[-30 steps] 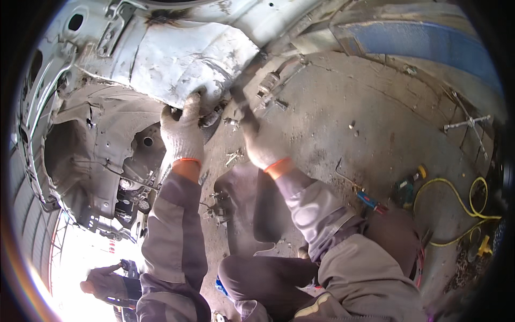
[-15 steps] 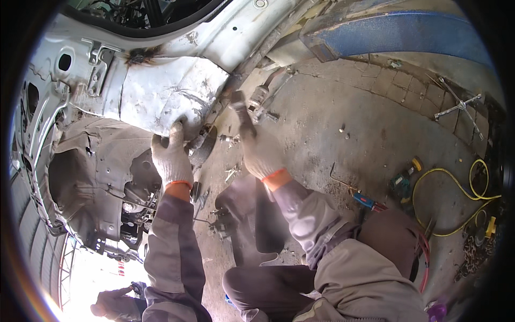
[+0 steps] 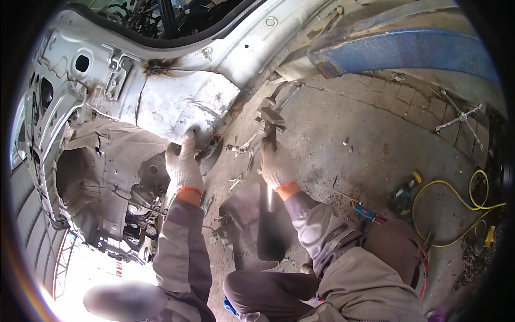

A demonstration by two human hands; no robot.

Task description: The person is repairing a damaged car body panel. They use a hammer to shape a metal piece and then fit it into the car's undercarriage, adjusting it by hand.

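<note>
1. Right hand (image 3: 276, 163), frame centre: fingers closed round a hammer (image 3: 270, 129) handle, head raised toward the panel.
2. Left hand (image 3: 183, 163): fingers spread flat, pressed on the dented white body panel (image 3: 177, 104), upper left.
3. Hammer looks head-heavy and rigid; grip low on the handle. Panel is thin, stiff sheet with sharp edges.

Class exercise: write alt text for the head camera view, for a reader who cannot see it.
A gloved right hand grips a hammer raised beside a dented white car body panel, where the gloved left hand presses. A yellow hose lies on the concrete floor.
</note>
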